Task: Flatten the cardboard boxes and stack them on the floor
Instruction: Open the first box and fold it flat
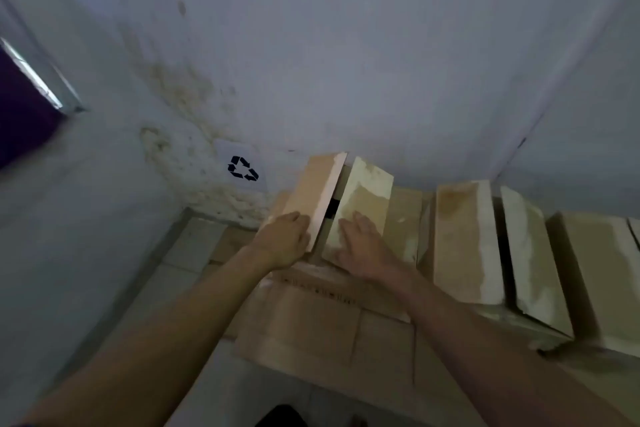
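Flattened cardboard pile (311, 329) already on floor. Left hand (282, 241), right hand (363, 248) flat, splayed on open box flaps (360, 204). Upright boxes (464, 239) remain.

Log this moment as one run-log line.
phase: opening box | left hand: on left flap | right hand: flat on right flap | flattened cardboard: on floor

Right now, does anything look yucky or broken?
Yes. The wall has brownish, crumbly stains running down to the recycling sign. The box flaps under the right hand show pale patches, as if tape tore the surface off.
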The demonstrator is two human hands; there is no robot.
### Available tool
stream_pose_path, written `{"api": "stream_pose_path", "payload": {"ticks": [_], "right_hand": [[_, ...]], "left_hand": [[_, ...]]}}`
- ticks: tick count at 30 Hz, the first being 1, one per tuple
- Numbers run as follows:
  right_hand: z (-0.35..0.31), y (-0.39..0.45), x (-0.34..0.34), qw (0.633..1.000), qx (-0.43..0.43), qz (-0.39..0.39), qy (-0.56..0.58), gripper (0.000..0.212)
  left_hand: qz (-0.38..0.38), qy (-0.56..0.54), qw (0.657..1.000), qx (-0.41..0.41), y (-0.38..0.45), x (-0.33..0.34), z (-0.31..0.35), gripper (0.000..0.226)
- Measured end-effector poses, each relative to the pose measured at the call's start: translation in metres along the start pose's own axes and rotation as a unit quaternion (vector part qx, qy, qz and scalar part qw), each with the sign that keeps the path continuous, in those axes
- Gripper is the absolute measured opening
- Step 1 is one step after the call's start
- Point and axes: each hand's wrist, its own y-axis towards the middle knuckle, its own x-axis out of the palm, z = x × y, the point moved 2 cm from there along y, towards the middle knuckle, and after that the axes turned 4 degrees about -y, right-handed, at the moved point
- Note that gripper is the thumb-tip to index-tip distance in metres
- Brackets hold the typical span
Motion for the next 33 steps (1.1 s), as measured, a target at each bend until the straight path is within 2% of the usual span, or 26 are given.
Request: {"api": "stream_pose_path", "payload": {"ticks": [3, 5, 7, 12, 15, 19, 23, 25, 29, 33], "right_hand": [[-0.004, 0.004, 0.02, 0.999, 0.034, 0.015, 0.027, 0.068], [-0.001, 0.005, 0.038, 0.998, 0.048, 0.016, 0.04, 0.067], [0.005, 0.004, 0.055, 0.998, 0.055, 0.013, 0.028, 0.07], [0.002, 0.005, 0.078, 0.996, 0.071, 0.042, -0.011, 0.092], [0.0, 0.005, 0.077, 0.994, 0.083, 0.07, -0.026, 0.1], [0.0, 0.005, 0.073, 0.991, 0.094, 0.096, 0.022, 0.097], [0.001, -0.008, 0.063, 0.974, 0.104, 0.152, 0.13, 0.073], [0.0, -0.013, 0.061, 0.975, 0.099, 0.154, 0.125, 0.068], [-0.015, -0.012, 0.06, 0.982, 0.053, 0.176, 0.047, 0.071], [-0.04, -0.03, 0.047, 0.963, -0.031, 0.267, -0.022, 0.08]], "left_hand": [[0.006, -0.028, 1.0, -0.008, 0.002, 0.015, -0.019, 0.039], [0.005, -0.015, 1.0, -0.006, 0.002, 0.024, -0.027, 0.045], [0.015, 0.018, 1.0, 0.001, 0.004, 0.03, -0.032, 0.041], [0.062, 0.094, 0.993, 0.033, 0.003, 0.044, -0.037, 0.041], [0.063, 0.108, 0.991, 0.05, 0.011, 0.05, -0.044, 0.047], [0.022, 0.027, 0.998, 0.05, 0.01, 0.073, -0.046, 0.056], [0.001, -0.027, 0.999, 0.044, 0.015, 0.083, -0.048, 0.059], [0.004, -0.015, 0.999, 0.045, 0.015, 0.081, -0.05, 0.065], [0.002, -0.002, 0.998, 0.061, 0.01, 0.08, -0.048, 0.056], [-0.017, 0.02, 0.998, 0.064, 0.01, 0.071, -0.044, 0.07]]}}
